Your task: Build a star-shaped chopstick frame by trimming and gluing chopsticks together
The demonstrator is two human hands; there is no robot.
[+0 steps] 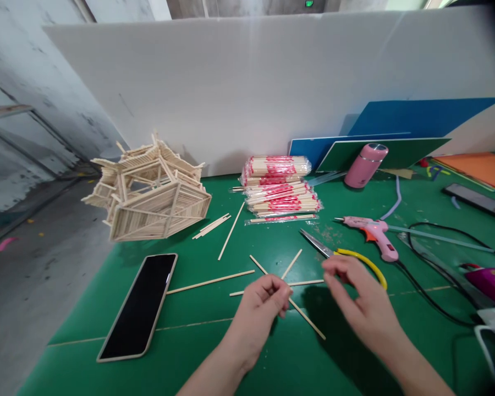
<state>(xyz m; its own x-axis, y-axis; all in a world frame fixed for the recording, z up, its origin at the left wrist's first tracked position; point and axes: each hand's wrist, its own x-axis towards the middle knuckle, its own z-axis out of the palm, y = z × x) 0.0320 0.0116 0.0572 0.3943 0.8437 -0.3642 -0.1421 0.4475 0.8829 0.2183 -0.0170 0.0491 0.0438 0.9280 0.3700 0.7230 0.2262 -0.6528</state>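
Observation:
My left hand (266, 302) is closed in a pinch at the crossing of several thin wooden chopsticks (307, 319), which fan out like a star just above or on the green table. Its fingertips cover part of the crossing. To the right, my right hand (361, 297) is raised with thumb and fingers apart, nothing visible between them. It partly covers the yellow-handled scissors (317, 243), whose blades point up and left. A single chopstick (210, 281) lies left of the star, its end at the phone. Another chopstick (231, 231) and a few short stick pieces (212, 225) lie farther back.
A stick-built model (157, 192) stands back left, with a phone (140, 308) in front. Wrapped chopstick packs (280, 187) are piled at the white board (214, 82). A pink glue gun (371, 231), its cable, and a pink bottle (365, 166) occupy the right side.

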